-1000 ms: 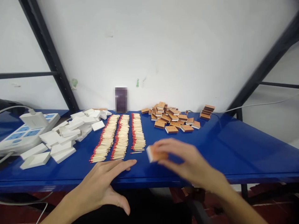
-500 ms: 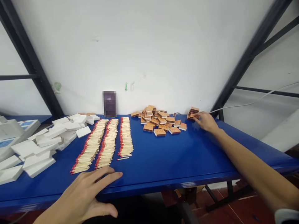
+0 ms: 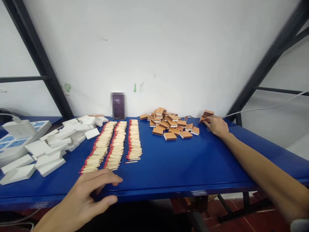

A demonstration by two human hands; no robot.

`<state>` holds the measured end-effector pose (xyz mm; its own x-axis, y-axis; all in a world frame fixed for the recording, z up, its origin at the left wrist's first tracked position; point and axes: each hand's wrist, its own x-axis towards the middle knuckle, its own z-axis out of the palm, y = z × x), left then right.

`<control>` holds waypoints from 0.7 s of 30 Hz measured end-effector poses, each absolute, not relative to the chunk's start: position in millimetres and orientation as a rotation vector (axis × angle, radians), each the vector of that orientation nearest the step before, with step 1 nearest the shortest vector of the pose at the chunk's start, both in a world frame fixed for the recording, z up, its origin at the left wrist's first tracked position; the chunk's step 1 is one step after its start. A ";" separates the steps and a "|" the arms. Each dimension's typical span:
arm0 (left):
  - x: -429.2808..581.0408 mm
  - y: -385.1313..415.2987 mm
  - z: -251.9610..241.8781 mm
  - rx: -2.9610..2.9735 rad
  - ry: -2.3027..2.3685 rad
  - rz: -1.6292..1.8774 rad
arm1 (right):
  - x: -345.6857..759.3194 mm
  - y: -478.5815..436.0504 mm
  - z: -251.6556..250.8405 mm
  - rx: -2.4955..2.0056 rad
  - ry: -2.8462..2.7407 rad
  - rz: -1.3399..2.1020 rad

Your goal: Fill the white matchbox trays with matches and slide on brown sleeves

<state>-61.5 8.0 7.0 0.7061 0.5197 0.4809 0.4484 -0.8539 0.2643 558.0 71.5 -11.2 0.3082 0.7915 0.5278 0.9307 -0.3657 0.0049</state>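
My right hand (image 3: 217, 126) is at the back right of the blue table, its fingers closed on a matchbox at a small stack of orange-brown matchboxes (image 3: 208, 113) by the wall. Near the front edge my left hand (image 3: 90, 193) hovers with fingers apart and nothing in it. Just beyond it lie three rows of red-tipped matches, the left row (image 3: 100, 146), the middle row (image 3: 117, 145) and the right row (image 3: 134, 140). A loose heap of matchboxes (image 3: 169, 123) sits at the back middle.
White open trays (image 3: 58, 141) are piled on the left of the blue table (image 3: 164, 170). Beside them is a power strip (image 3: 14, 145) with a white plug (image 3: 23, 129). A dark, pixelated object (image 3: 118, 106) leans on the wall. A white cable (image 3: 265, 108) runs at the right.
The view has shifted, so the things on the table appear slightly farther right. My left hand's thumb and fingers have drawn a little closer together. My right hand remains at the small stack.
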 end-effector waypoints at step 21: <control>-144.9 58.5 44.8 2.971 2.117 0.480 | 340.6 41.8 55.8 -1.398 -2.172 -0.487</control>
